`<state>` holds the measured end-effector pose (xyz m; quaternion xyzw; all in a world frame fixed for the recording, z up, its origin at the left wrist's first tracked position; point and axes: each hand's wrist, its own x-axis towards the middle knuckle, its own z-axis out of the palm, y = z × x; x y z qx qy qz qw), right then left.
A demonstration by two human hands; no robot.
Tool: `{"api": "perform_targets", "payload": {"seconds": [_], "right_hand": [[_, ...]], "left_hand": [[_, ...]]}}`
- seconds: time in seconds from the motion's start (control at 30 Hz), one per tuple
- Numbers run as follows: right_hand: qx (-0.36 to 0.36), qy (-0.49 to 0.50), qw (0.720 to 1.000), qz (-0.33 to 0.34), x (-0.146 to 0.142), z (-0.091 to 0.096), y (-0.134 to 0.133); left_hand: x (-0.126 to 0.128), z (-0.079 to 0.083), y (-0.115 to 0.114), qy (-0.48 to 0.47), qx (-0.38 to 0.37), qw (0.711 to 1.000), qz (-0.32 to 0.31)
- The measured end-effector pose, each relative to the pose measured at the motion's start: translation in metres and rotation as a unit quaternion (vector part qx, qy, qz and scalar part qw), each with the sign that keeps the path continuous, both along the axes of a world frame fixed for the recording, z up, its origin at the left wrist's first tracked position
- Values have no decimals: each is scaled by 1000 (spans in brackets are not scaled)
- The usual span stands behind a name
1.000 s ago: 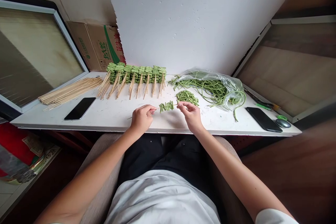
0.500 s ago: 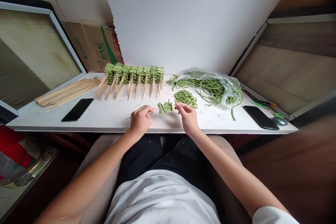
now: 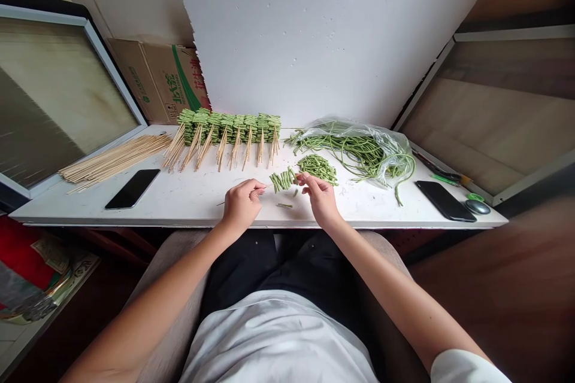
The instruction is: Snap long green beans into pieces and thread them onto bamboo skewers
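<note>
Green bean pieces (image 3: pixel 282 181) sit threaded on a bamboo skewer (image 3: pixel 259 189) pinched in the closed left hand (image 3: pixel 241 203), just left of the loose bean pile (image 3: pixel 317 169); the right hand (image 3: pixel 318 196), fingers pinched, grips the pieces' end above the desk (image 3: pixel 188 209).

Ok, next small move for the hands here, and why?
Probably the right hand should pinch another piece from the cut bean pile beside it. The skewer in the left hand seems to carry only a short row of pieces, shorter than the finished skewers.
</note>
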<state>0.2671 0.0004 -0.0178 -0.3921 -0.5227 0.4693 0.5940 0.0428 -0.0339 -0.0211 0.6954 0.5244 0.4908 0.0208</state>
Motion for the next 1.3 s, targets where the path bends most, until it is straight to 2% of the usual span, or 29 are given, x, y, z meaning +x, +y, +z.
{"api": "perform_targets", "payload": {"seconds": [0.13, 0.2, 0.3, 0.37, 0.43, 0.53, 0.67, 0.77, 1.0, 1.13, 1.3], "right_hand": [[-66, -32, 997, -6, 6, -4, 9], [-74, -64, 995, -21, 9, -4, 13], [-41, -135, 990, -31, 15, 0, 16], [-4, -214, 976, -31, 19, 6, 16], [37, -321, 946, -17, 23, 14, 12], [69, -464, 882, 44, 24, 24, -1], [72, -572, 815, 62, 15, 27, -20], [71, -605, 791, 54, 7, 23, -30], [50, -615, 784, 71, 2, 24, -32], [68, -643, 759, 71, -1, 26, -33], [107, -672, 730, 63, -3, 17, -34]], "left_hand": [[0, -7, 6, 2, -57, 998, 21], [-2, -10, 9, 3, -70, 997, 28], [-5, -12, 11, 5, -81, 996, 37], [-6, -14, 12, 9, -86, 996, 38], [-6, -14, 12, 14, -88, 995, 38], [-7, -15, 12, 23, -88, 995, 43], [-8, -17, 13, 31, -89, 994, 48], [-10, -18, 14, 36, -91, 994, 53], [-10, -20, 14, 41, -85, 994, 55], [-10, -20, 14, 41, -92, 993, 55], [-10, -21, 15, 43, -96, 993, 55]]}}
